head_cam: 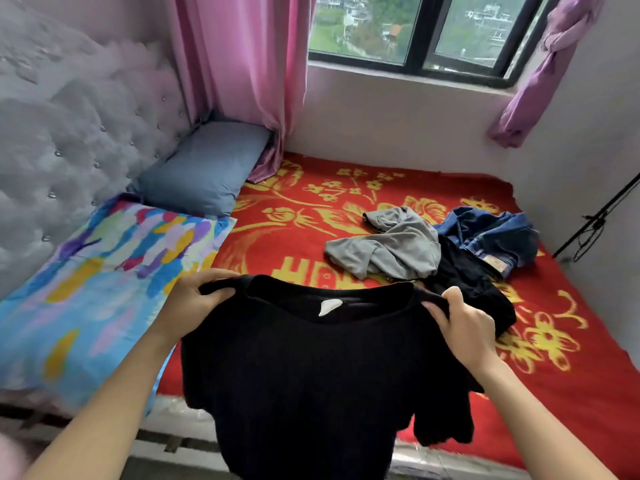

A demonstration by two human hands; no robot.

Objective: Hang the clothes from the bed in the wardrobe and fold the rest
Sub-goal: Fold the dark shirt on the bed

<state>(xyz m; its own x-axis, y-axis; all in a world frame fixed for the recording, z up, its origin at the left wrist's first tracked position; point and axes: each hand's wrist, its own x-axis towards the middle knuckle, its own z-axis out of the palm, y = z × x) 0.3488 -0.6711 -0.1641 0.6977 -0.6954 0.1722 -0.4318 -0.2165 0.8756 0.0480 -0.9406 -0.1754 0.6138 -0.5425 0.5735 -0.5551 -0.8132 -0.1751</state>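
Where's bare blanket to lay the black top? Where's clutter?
Free: red blanket between the blue-grey pillow and the grey garment; the near right corner past the right hand gripping the black top. Crowded: mid-right, where grey garment, jeans and a black garment heap together. Left edge taken by the patterned pillow.
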